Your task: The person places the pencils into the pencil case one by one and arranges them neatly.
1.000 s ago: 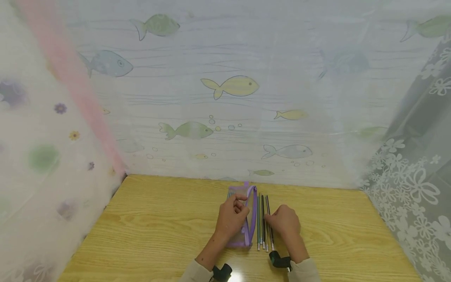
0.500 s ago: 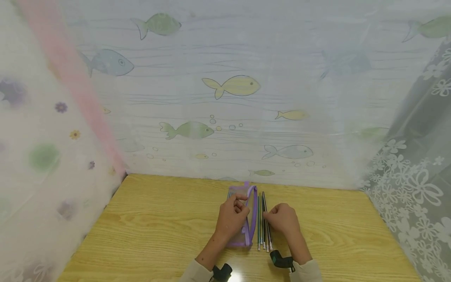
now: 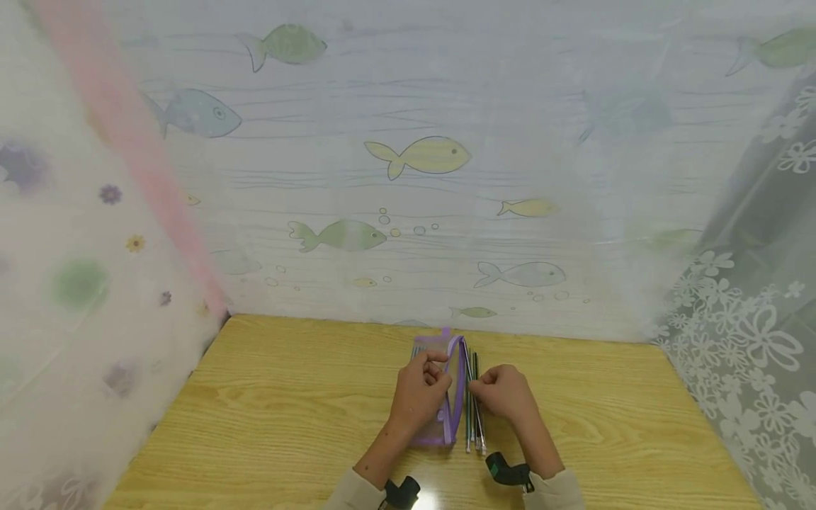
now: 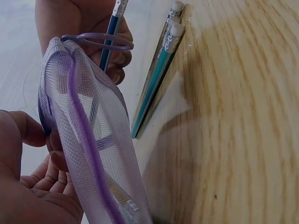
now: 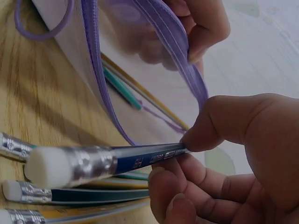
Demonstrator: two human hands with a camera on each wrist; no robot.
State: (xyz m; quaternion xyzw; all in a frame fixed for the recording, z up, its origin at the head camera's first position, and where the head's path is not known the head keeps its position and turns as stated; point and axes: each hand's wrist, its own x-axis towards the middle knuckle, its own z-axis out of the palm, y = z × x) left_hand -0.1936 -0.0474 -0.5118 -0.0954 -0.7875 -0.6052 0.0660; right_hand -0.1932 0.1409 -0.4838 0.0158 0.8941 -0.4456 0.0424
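A purple-edged mesh pencil case [image 3: 460, 397] lies lengthwise on the table, its zip side gaping. My left hand [image 3: 416, 393] grips the edge of its opening between thumb and fingers. Just right of the case, my right hand [image 3: 508, 394] pinches a dark blue pencil [image 5: 135, 157] with a white eraser. That pencil's eraser end points towards me, above several other pencils [image 5: 98, 196] on the table. Inside the case, a green pencil [image 5: 122, 91] and a yellow one show in the right wrist view. Part of the case is hidden behind my left hand.
The wood-grain table [image 3: 287, 397] extends to both sides of the case. Behind it hangs a fish-patterned sheet [image 3: 408, 212], with a flowered curtain [image 3: 733, 340] at the right. A purple cord loop [image 4: 105, 41] hangs from the case's end.
My right hand has shifted left towards the case, taking the blue pencil from the right side of the row to above the other pencils. My left hand stays in place.
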